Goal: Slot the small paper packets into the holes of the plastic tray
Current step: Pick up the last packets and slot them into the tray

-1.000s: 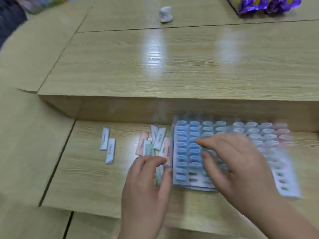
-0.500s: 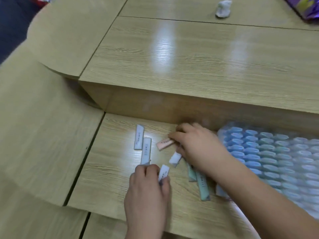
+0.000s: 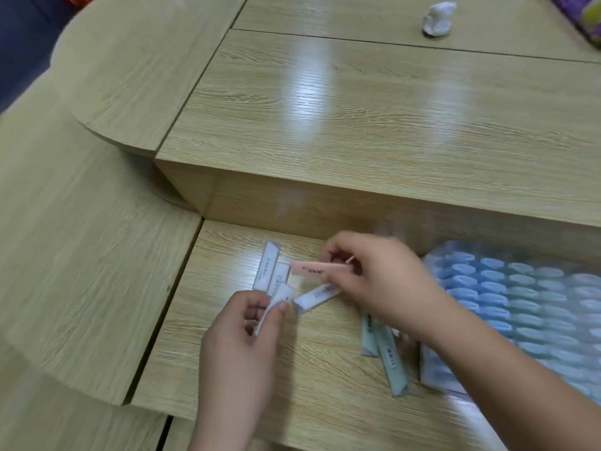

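Observation:
The clear plastic tray [image 3: 533,307] lies at the right on the low desk, its holes filled with blue and green packets. My right hand [image 3: 380,278] pinches a pink packet [image 3: 312,268] lifted off the desk, left of the tray; a white packet [image 3: 317,296] sticks out from under its fingers. My left hand [image 3: 240,340] pinches a white packet [image 3: 279,299] between thumb and fingers. Two white packets [image 3: 268,265] lie side by side just beyond it. Two green packets [image 3: 383,349] lie under my right forearm beside the tray.
The low desk surface [image 3: 227,379] ends at a raised wooden step [image 3: 325,203] right behind the packets. A crumpled white tissue [image 3: 437,16] sits on the far upper table. A purple wrapper [image 3: 582,14] shows at the top right corner.
My right hand left the tray, reached left to the loose packets and has lifted a pink one. My left hand has picked up a white packet. The camera view swung left.

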Motion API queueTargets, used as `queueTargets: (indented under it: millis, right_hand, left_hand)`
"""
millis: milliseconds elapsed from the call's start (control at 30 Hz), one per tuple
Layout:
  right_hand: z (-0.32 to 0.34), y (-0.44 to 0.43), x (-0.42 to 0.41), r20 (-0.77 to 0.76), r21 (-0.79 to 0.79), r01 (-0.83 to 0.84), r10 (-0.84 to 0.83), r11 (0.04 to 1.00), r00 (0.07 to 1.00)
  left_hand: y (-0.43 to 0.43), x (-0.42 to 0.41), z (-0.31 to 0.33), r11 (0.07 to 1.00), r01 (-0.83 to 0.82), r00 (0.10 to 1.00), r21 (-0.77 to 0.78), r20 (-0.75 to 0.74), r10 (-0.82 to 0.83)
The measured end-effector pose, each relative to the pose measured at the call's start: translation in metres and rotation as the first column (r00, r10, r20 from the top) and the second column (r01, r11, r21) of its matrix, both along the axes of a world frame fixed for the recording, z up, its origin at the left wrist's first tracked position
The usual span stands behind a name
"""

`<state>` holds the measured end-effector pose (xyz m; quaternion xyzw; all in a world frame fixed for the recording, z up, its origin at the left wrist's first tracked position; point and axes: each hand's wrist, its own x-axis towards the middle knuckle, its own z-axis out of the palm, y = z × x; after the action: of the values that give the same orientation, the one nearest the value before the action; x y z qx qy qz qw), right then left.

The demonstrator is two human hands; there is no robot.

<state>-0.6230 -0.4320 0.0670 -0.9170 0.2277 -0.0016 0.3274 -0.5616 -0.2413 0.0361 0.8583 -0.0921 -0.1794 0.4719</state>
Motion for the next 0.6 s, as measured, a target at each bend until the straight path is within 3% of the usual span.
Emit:
queueTargets:
  millis: [167,300,433,600]
  right_hand:
    - [0.039,-0.027,-0.062,0.134,0.330,0.120,-0.172,0.936,0.976]
    - [0.052,-0.059,-0.131,0.196,0.331,0.240,-0.316,0.912,0.928]
    - [0.063,-0.085,-0.192,0.259,0.443,0.394,-0.535,0.805,0.804]
    - [0.071,-0.109,-0.265,0.333,0.441,0.518,-0.669,0.733,0.664]
  left_hand:
    - [-0.020,-0.024,0.031,0.983,0.135,0.991,-0.126,0.035,-0.132]
    - [-0.049,-0.056,0.054,0.952,0.170,0.985,-0.256,0.004,-0.175]
    - [-0.084,-0.090,0.066,0.918,0.186,0.979,-0.351,-0.018,-0.205]
    - [-0.126,-0.140,0.074,0.892,0.268,0.956,-0.365,-0.016,-0.294]
